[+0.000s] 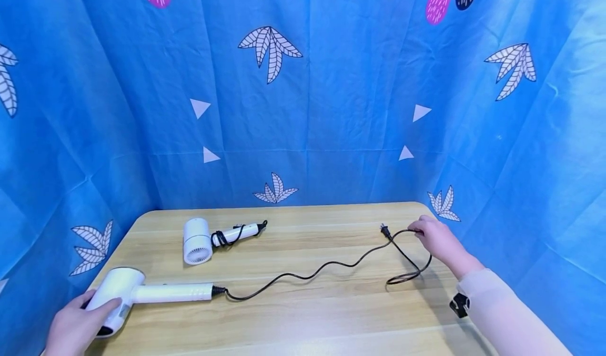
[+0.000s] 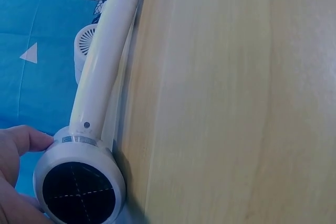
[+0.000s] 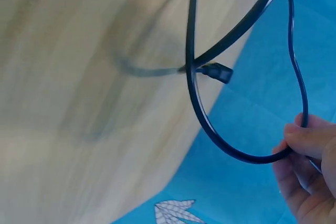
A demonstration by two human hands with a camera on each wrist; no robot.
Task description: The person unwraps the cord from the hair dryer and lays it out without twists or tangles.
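A white hair dryer [image 1: 172,293] lies across the front left of the table, its handle pointing right. My left hand [image 1: 76,322] grips its head between thumb and fingers; the left wrist view shows the dark round end of that head [image 2: 79,192] beside the fingers. From the handle a thin black cord [image 1: 331,263] runs right in a wavy line. Over the table's right side my right hand [image 1: 442,243] pinches this cord, which hangs in a loop below the fingers. The black plug [image 1: 385,230] is left of that hand, near a crossing of the cord.
Another white hair dryer [image 1: 197,240] rests at the back left, its black cord wound round the handle. The wooden table [image 1: 307,324] has rounded back corners. Blue patterned curtain [image 1: 303,114] hangs behind it and along both sides.
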